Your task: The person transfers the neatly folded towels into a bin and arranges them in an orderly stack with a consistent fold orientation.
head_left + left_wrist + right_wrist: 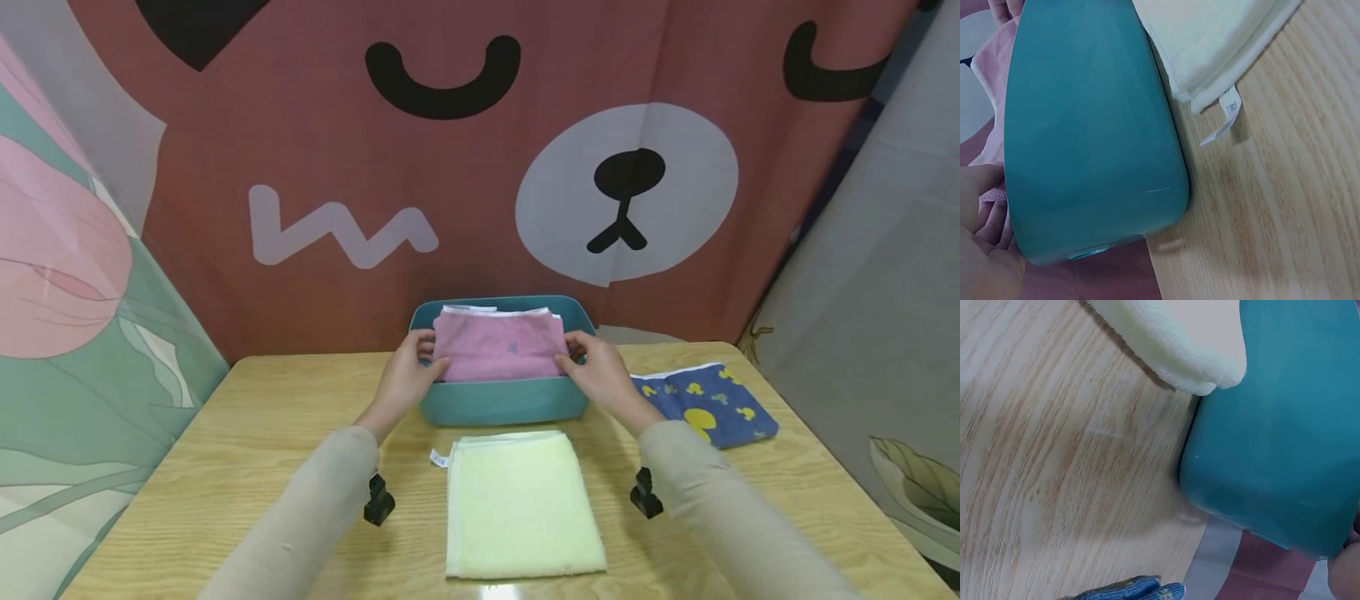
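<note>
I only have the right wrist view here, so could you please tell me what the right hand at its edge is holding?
Observer: In the head view, the right hand pinches one side of a pink cloth, whose lower part is hidden behind the front wall of the teal bin.
Operator: Thank you; could you also tell me where the left hand is?
Observer: It is at the opposite side of that cloth, pinching it too.
Operator: And does the blue cloth, which only peeks into the bottom of my picture, have a pattern?
Observer: Yes, the head view shows yellow shapes printed on it.
</note>
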`<move>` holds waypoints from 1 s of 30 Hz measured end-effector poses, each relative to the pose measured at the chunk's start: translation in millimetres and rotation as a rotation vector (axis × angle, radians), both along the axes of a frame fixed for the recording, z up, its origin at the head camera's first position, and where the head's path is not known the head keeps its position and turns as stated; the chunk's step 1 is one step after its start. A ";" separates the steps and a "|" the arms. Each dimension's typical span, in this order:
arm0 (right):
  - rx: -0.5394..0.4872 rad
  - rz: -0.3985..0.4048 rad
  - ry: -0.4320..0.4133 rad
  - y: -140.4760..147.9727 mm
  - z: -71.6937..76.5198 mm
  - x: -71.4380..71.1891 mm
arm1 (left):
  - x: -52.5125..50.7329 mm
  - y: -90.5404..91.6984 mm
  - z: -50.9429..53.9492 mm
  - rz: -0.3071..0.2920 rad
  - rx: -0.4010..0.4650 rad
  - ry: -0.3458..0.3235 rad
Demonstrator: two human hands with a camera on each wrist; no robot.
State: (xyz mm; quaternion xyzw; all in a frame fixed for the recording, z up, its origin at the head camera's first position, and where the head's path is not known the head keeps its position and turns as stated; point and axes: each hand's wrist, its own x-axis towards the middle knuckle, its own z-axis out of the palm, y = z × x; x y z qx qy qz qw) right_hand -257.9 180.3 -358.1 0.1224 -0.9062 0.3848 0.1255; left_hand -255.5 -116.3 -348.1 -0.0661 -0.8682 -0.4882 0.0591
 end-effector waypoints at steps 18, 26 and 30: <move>-0.057 0.040 0.081 -2.9 -2.7 7.3 | 8.7 -2.8 1.3 -0.069 0.048 0.091; -0.107 0.059 0.086 -1.9 2.5 14.8 | 15.7 -5.4 5.9 -0.035 0.025 0.110; -0.127 0.054 0.095 -2.7 4.9 19.5 | 21.2 -4.3 8.7 -0.020 0.017 0.126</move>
